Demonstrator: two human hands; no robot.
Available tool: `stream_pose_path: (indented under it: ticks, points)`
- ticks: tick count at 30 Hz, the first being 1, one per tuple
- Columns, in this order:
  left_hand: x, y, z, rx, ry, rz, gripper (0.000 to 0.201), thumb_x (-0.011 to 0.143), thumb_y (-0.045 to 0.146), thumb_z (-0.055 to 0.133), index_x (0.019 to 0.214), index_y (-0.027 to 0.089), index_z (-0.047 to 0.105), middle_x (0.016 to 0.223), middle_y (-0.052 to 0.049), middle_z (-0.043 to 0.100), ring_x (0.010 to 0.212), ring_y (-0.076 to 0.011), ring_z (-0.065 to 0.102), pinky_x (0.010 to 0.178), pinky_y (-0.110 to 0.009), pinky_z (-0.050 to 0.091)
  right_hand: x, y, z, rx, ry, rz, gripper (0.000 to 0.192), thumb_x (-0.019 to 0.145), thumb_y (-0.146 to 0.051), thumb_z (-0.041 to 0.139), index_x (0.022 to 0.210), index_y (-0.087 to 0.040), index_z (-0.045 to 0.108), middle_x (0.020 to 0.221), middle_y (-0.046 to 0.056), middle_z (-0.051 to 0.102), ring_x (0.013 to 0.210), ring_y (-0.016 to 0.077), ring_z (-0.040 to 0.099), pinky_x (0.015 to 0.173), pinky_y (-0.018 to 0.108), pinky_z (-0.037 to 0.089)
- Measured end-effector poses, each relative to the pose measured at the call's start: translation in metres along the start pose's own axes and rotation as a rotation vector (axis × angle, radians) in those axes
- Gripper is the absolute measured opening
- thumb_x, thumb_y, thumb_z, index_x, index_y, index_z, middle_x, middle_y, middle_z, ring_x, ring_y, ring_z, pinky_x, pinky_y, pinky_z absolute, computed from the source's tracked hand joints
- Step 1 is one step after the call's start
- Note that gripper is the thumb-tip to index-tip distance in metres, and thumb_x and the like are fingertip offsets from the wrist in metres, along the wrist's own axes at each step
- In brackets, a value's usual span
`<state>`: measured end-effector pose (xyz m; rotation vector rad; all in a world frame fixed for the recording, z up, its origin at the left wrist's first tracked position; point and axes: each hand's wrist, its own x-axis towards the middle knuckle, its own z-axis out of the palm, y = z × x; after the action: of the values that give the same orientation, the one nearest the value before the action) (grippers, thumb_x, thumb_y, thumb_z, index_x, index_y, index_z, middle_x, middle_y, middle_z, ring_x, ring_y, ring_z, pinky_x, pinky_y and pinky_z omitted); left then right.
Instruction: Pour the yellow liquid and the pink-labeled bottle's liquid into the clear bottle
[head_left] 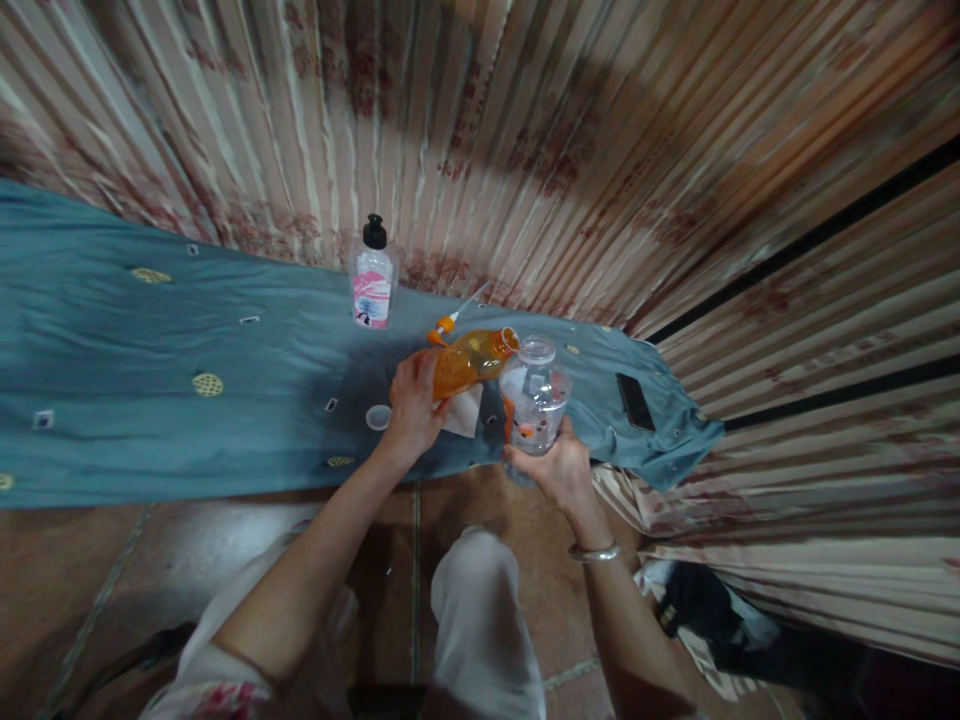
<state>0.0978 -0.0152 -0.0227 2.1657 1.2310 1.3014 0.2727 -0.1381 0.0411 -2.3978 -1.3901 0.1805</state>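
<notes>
Left hand (411,405) grips the orange bottle (469,362) tight, tipped right, mouth at the clear jar (535,395), which the right hand (559,470) clasps above the cloth (150,400).

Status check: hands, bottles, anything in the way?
Left hand tilts orange bottle toward clear bottle. Right hand holds clear bottle. White cap beside left hand.
</notes>
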Motion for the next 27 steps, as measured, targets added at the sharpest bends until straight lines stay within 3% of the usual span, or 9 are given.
stream_pose_path:
  ticks: [20, 27]
  points:
    - [0.006, -0.011, -0.004, -0.024, 0.029, 0.042, 0.068, 0.067, 0.016, 0.067, 0.129, 0.018, 0.037, 0.126, -0.015, 0.053, 0.117, -0.0318, 0.051, 0.1, -0.049, 0.042, 0.0, -0.013, 0.019, 0.342, -0.049, 0.054, 0.059, 0.055, -0.048, 0.074, 0.103, -0.019, 0.055, 0.09, 0.01, 0.073, 0.081, 0.0262, 0.07, 0.069, 0.033, 0.051]
    - [0.009, -0.012, -0.01, -0.181, -0.053, -0.062, 0.069, 0.066, 0.018, 0.067, 0.128, 0.017, 0.039, 0.125, -0.013, 0.056, 0.115, -0.0282, 0.056, 0.095, -0.045, 0.049, 0.004, -0.017, 0.022, 0.387, -0.048, 0.061, 0.057, 0.053, -0.046, 0.076, 0.1, -0.02, 0.056, 0.089, 0.008, 0.073, 0.082, 0.0246, 0.07, 0.065, 0.03, 0.051]
